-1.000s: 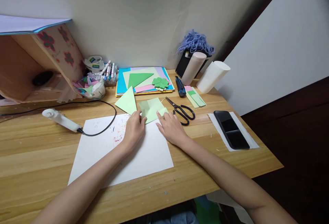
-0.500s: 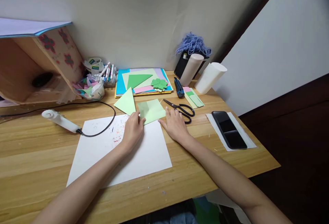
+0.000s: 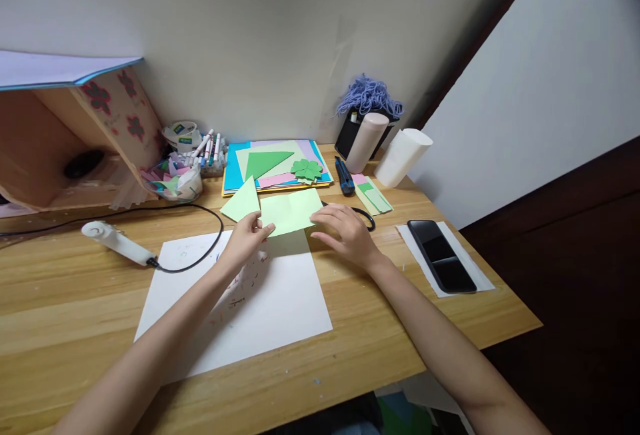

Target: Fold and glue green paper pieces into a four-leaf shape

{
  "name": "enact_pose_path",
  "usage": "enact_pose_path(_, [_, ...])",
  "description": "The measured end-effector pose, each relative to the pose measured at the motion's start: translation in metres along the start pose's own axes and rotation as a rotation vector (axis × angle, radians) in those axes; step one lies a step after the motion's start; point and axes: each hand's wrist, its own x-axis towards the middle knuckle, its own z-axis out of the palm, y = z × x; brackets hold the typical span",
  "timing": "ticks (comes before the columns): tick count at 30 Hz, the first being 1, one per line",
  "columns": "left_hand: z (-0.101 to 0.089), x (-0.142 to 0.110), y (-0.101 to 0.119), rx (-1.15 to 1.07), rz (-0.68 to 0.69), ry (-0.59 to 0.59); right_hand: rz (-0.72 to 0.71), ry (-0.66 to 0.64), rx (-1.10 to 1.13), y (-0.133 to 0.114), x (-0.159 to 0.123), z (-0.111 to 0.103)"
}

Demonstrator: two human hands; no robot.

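A light green paper sheet [image 3: 290, 212] is raised a little off the desk, over the top of a white sheet. My left hand [image 3: 246, 238] pinches it at the lower left corner, thumb on top. At its right edge my right hand [image 3: 346, 232] has its fingertips against the paper, with the thumb spread apart below. Scissors [image 3: 371, 220] with black handles lie behind my right hand, mostly hidden. Left of the held sheet rests a light green paper triangle [image 3: 243, 200]. The white sheet [image 3: 280, 308] under my left forearm bears coloured marks.
Behind are a stack of coloured paper [image 3: 233, 168] with a green paper clover [image 3: 307, 169], a blue utility knife [image 3: 344, 176] and paper strips [image 3: 374, 196]. A phone [image 3: 441, 255] lies right. A corded white glue gun [image 3: 117, 242] lies left, before a tub of scraps [image 3: 183, 182].
The light green sheet has come up off the desk, its shadow now on the white sheet. My left hand has shifted slightly left; my right hand has risen over the scissors.
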Motion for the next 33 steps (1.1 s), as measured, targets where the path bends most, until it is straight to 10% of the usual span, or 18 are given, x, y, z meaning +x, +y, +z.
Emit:
enact_pose_path(5, [-0.019,-0.008,0.021,0.102,-0.117,-0.204,0.1,0.135,0.204,-0.008,-0.001,-0.002])
enact_pose_path(12, [-0.021,-0.029,0.047,0.349,0.219,-0.08,0.662,-0.054,0.778,-0.013,0.0,0.007])
enact_pose_path(20, [0.003,-0.018,0.013,0.477,0.147,-0.133,0.936,-0.121,0.879,-0.007,-0.004,0.024])
enact_pose_path(33, [0.037,-0.028,-0.018,0.765,0.485,0.015,0.655,-0.079,0.364,-0.008,-0.011,0.032])
